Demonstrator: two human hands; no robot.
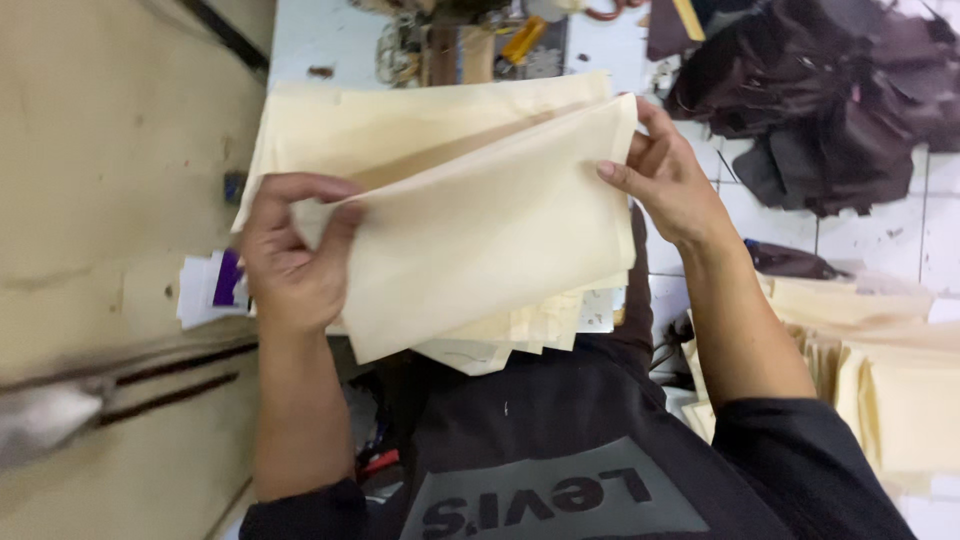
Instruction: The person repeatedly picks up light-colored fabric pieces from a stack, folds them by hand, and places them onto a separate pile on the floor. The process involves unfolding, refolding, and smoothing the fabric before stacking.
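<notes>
The left hand [290, 250] pinches the near-left corner of a thin, soft cream fabric sheet [490, 230]. The right hand [665, 175] grips its far-right edge, fingers curled. A matching cream stack [400, 125] lies beneath.

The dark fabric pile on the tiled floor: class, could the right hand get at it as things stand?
Probably not freely: the right hand is pinching the cream fabric sheets, though nothing lies between it and the dark fabric pile.

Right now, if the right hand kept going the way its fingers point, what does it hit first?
The right hand pinches the edge of the top cream fabric sheet, fingers pointing toward the left hand. Going straight on, it would likely push into that sheet and the stack beneath first; depth is unclear.
</notes>
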